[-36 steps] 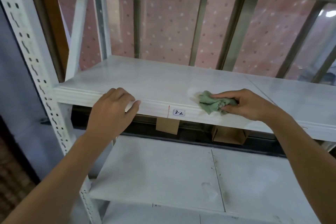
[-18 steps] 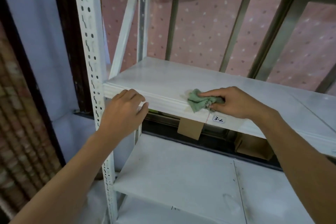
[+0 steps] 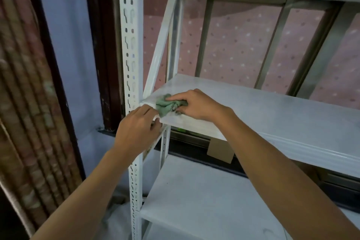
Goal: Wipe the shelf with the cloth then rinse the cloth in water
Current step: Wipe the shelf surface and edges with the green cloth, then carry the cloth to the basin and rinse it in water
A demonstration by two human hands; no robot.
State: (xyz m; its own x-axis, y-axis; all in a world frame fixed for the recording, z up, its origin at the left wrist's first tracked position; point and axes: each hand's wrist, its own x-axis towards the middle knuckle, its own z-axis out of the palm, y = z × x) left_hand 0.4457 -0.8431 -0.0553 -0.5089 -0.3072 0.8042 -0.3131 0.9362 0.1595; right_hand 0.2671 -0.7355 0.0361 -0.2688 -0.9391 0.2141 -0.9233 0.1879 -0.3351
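Cloth (image 3: 165, 104) reached shelf (image 3: 272, 107) corner, right hand (image 3: 196, 104) clutching it; left hand (image 3: 136, 128) seemingly grips edge.

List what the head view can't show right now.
Head view:
- The shelf under the cloth and right hand: covered by them.
- Hold of the left hand at the shelf corner: hidden by its own back.
- Shelf's right end: cut by frame edge.
- The curtain at left: blurred.

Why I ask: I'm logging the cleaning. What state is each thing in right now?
cloth: bunched up, pressed on the shelf's front left corner.
right hand: fingers curled over the cloth, holding it down.
left hand: grips the shelf's front edge at that corner.
shelf: level, with the cloth on its left end.
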